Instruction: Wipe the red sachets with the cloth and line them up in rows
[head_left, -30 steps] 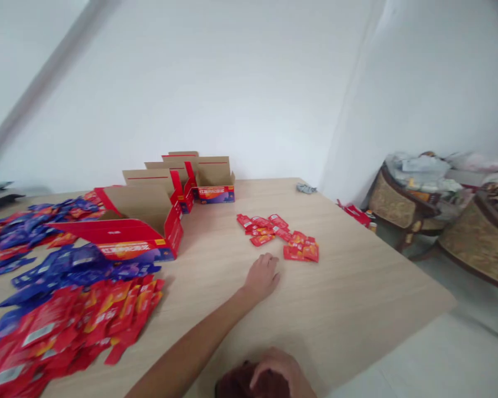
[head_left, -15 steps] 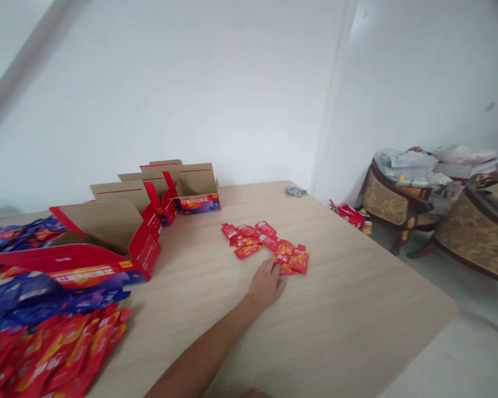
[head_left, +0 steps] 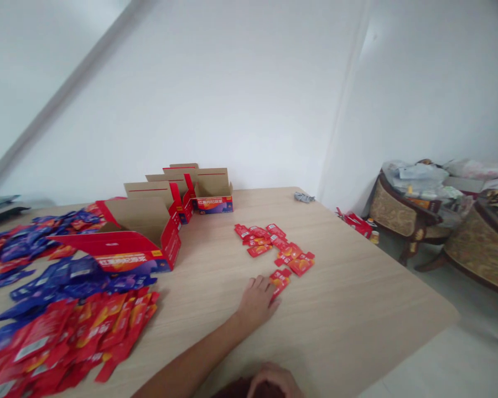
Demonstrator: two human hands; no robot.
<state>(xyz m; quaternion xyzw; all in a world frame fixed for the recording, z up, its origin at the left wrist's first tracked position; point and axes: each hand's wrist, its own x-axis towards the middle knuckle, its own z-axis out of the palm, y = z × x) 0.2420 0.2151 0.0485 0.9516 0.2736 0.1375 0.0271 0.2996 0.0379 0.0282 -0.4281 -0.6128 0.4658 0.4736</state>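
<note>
A heap of red sachets (head_left: 95, 326) lies on the tabletop (head_left: 348, 309) before an open carton (head_left: 126, 245). The left hand (head_left: 256, 301), fingers part-bent, touches the left edge of a single red sachet (head_left: 281, 281); whether its grip has hold, I cannot tell. The right hand (head_left: 277, 380) curls low in view, its grip unclear. Loose sachets (head_left: 289, 251) lie just beyond.

Right hand (head_left: 281, 374) partly below frame

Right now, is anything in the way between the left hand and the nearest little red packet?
Nothing visible is in the way: the left hand reaches right to that red packet, fingers at its edge. The other red packets lie beyond it.
</note>
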